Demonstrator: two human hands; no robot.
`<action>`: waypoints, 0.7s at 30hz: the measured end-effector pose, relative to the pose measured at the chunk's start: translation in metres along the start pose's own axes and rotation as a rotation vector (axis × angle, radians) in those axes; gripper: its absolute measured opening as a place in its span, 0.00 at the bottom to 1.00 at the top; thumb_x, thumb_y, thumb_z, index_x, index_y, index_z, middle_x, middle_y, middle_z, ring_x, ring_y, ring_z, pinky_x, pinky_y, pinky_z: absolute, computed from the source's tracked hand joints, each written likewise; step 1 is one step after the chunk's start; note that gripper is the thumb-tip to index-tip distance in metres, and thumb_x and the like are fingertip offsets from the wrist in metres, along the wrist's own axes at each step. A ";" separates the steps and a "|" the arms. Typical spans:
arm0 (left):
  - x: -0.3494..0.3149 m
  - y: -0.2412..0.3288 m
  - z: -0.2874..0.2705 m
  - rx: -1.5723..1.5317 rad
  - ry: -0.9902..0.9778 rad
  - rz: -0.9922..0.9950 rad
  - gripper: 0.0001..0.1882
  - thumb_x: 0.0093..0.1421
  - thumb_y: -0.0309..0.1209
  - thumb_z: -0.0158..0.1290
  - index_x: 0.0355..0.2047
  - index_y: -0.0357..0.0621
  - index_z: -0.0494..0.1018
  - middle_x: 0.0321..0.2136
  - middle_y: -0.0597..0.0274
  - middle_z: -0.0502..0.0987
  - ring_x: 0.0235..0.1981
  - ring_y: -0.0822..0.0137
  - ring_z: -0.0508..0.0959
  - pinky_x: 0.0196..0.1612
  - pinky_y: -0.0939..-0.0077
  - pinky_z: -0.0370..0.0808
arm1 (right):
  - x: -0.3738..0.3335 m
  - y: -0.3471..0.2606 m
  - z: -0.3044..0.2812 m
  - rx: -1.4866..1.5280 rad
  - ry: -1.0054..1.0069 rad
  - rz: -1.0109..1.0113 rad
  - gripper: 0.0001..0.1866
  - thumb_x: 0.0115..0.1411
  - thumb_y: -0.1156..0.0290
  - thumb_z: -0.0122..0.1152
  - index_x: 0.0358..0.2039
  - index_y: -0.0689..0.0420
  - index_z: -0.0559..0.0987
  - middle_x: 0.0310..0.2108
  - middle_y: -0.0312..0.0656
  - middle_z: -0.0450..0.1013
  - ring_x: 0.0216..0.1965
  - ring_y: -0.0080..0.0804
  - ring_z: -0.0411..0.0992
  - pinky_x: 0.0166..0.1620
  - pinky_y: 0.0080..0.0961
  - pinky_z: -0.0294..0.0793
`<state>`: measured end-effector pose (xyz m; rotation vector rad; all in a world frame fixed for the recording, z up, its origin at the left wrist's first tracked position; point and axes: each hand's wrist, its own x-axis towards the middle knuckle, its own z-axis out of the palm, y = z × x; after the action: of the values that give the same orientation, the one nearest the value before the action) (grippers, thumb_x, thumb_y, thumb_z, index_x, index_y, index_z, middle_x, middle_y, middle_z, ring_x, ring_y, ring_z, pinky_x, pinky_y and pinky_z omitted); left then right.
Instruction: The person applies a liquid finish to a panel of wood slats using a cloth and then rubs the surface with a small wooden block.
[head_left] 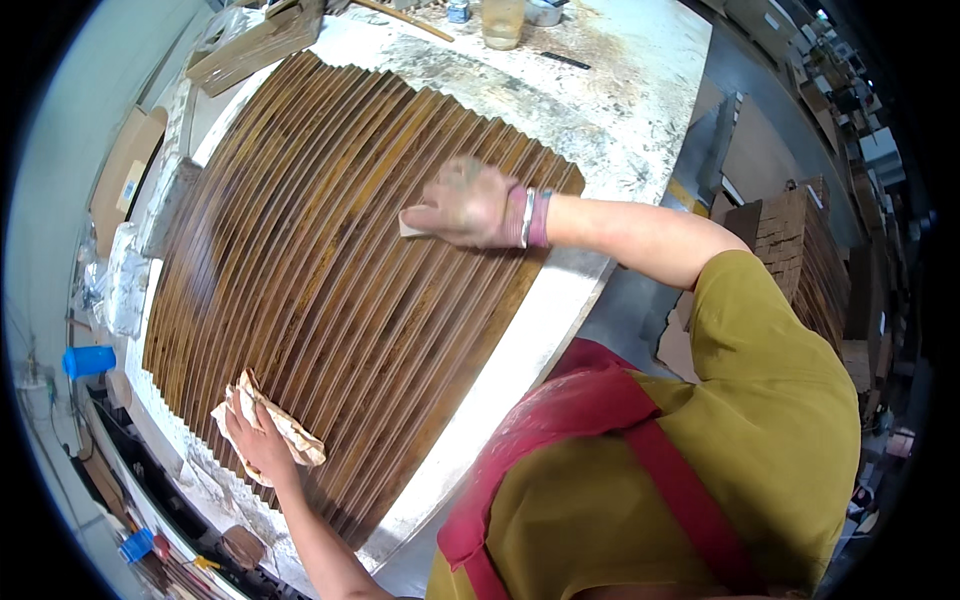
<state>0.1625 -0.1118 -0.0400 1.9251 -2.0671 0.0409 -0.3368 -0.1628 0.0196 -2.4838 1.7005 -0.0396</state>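
A wide row of brown wooden strips (330, 230) lies side by side on a white-topped table (640, 90), with stepped ends and a glossy patch at the left. My right hand (475, 205), in a stained, thin glove with a pinkish cuff, is closed over the right part of the strips. A small pale pad (408, 229) shows at its thumb side; its kind is unclear, and motion blurs the fingers. At the near left, my bare left hand (262, 440) lies flat with fingers apart on a crumpled cream cloth (300, 440), which rests on the strips.
Along the table's far edge stand a jar of cloudy liquid (503, 22), a wooden stick (405, 20) and a dark flat strip (566, 60). A plastic-wrapped box (255, 50) sits at the far left. Stacked brown wood pieces (805, 245) are at the right beyond the table.
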 end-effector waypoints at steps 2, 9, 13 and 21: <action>0.000 -0.005 0.002 -0.013 0.005 0.029 0.23 0.67 0.38 0.46 0.60 0.46 0.66 0.56 0.40 0.66 0.58 0.40 0.64 0.60 0.51 0.62 | -0.002 0.025 0.016 0.104 0.163 -0.015 0.16 0.67 0.54 0.49 0.26 0.43 0.79 0.17 0.31 0.72 0.17 0.21 0.68 0.23 0.15 0.69; 0.004 -0.001 0.006 0.020 0.049 0.030 0.23 0.66 0.39 0.48 0.60 0.47 0.67 0.55 0.37 0.67 0.58 0.39 0.65 0.59 0.51 0.63 | 0.002 0.032 -0.006 0.305 0.450 -0.034 0.14 0.60 0.74 0.53 0.45 0.44 0.80 0.27 0.37 0.76 0.27 0.27 0.75 0.30 0.25 0.78; 0.005 0.003 0.002 -0.007 0.015 0.017 0.23 0.67 0.40 0.47 0.60 0.47 0.67 0.57 0.38 0.66 0.59 0.39 0.64 0.60 0.50 0.62 | -0.008 -0.085 0.022 0.055 0.436 -0.559 0.07 0.62 0.69 0.53 0.33 0.41 0.78 0.24 0.36 0.75 0.28 0.29 0.76 0.37 0.25 0.78; 0.007 -0.004 -0.003 0.004 -0.062 0.009 0.23 0.68 0.40 0.45 0.61 0.46 0.66 0.58 0.38 0.65 0.60 0.39 0.63 0.61 0.51 0.61 | -0.035 0.124 -0.011 -0.148 0.509 0.479 0.22 0.69 0.46 0.41 0.41 0.46 0.80 0.25 0.38 0.74 0.24 0.29 0.72 0.30 0.24 0.75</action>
<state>0.1662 -0.1183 -0.0364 1.9428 -2.1165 -0.0130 -0.4657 -0.1753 0.0171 -2.2079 2.5433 -0.5550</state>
